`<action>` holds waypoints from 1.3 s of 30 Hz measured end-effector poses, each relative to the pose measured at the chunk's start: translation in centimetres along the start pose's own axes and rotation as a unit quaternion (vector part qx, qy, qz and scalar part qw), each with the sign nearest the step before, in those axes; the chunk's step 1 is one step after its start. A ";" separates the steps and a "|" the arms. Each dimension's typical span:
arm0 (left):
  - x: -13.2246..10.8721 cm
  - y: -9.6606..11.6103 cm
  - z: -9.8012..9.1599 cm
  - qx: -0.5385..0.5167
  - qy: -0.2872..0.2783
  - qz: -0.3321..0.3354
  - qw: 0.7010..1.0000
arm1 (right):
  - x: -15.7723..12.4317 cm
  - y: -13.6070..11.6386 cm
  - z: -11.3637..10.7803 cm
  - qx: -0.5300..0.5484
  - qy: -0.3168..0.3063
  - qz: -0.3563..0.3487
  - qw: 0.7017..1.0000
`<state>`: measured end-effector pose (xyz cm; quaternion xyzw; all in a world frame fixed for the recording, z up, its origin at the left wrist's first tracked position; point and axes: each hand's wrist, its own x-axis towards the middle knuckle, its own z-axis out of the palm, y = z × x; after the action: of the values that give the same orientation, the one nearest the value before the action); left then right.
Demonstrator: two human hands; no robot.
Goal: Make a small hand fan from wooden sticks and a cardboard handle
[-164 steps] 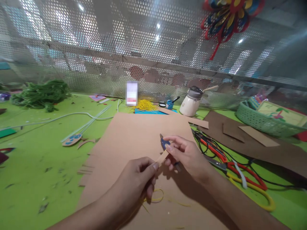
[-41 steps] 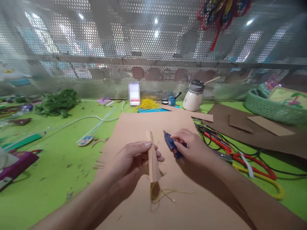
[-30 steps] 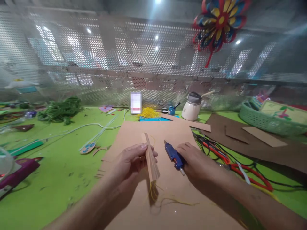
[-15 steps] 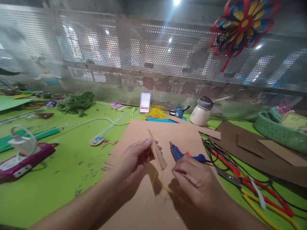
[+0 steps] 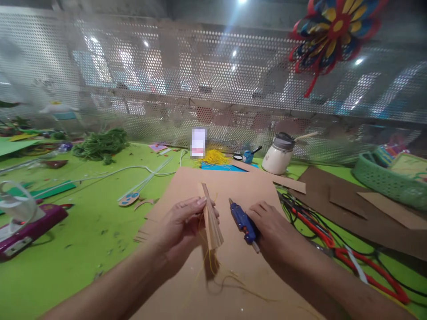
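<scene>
My left hand (image 5: 187, 218) pinches a narrow bundle of pleated brown paper (image 5: 212, 222) between thumb and fingers, fanned a little at its lower end. Thin yellow strands (image 5: 230, 278) hang from it and trail over the brown cardboard sheet (image 5: 176, 289) beneath. To the right, my right hand (image 5: 271, 222) is closed on a blue hot glue gun (image 5: 243, 221). Its nozzle points up and left, away from me, and a glue stick pokes from its rear. The gun's handle is hidden by the hand, and it is apart from the paper.
Red-handled scissors (image 5: 363, 271) and black cables lie at the right, near brown card pieces (image 5: 316, 186) and a green basket (image 5: 383, 182). A white jar (image 5: 276, 155), yellow strands (image 5: 216, 156) and a phone-like screen (image 5: 199, 142) stand behind. A purple power strip (image 5: 43, 229) sits left.
My right hand has taken hold of the glue gun, which has turned so its rear end points toward me. The pleated paper has tilted more upright and shows its folds.
</scene>
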<state>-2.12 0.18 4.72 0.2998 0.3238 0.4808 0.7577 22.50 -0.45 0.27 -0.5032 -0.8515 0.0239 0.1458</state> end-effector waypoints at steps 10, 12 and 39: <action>1.1 0.3 -1.0 0.020 0.028 -0.013 0.999 | -3.3 -0.4 -6.8 0.227 0.072 0.130 0.962; 1.2 0.1 -1.0 0.027 0.026 -0.023 0.999 | -4.0 -1.2 -7.8 0.250 0.070 0.144 0.955; 1.1 -1.1 -0.9 0.122 -0.063 -0.096 0.986 | -3.5 -3.9 -6.7 0.392 -0.025 0.068 0.917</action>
<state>-1.88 0.95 3.09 0.3874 0.3593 0.3425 0.7768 22.62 -6.08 6.61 -0.4613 -0.7411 0.3781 0.3080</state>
